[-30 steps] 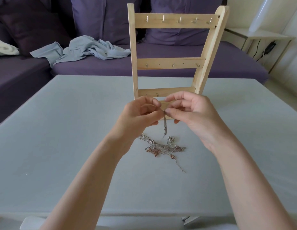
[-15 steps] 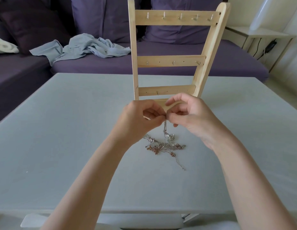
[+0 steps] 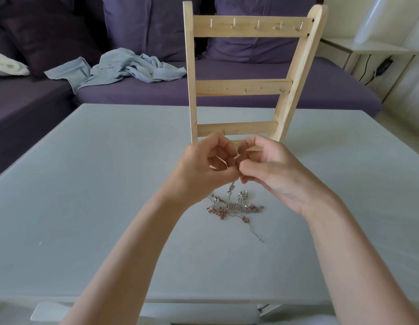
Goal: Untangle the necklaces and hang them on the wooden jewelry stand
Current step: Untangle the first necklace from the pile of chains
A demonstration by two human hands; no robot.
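A tangle of silver and rose-gold necklaces (image 3: 234,208) lies on the pale grey table (image 3: 110,184), with one chain tail trailing to the front right. My left hand (image 3: 203,170) and my right hand (image 3: 267,170) meet fingertip to fingertip just above the tangle. Both pinch a thin silver chain (image 3: 231,189) that hangs down from the fingers to the heap. Right behind the hands stands the wooden jewelry stand (image 3: 243,86), upright, with three crossbars carrying small metal hooks. No necklace hangs on any hook.
A purple sofa (image 3: 227,95) runs along the far edge of the table, with a crumpled light blue cloth (image 3: 124,69) on its seat. A white side table (image 3: 377,55) with a dark cable stands at the back right.
Both hands have dropped a little toward the heap and closed tighter together on the chain. The hanging piece of chain between fingers and heap is shorter now.
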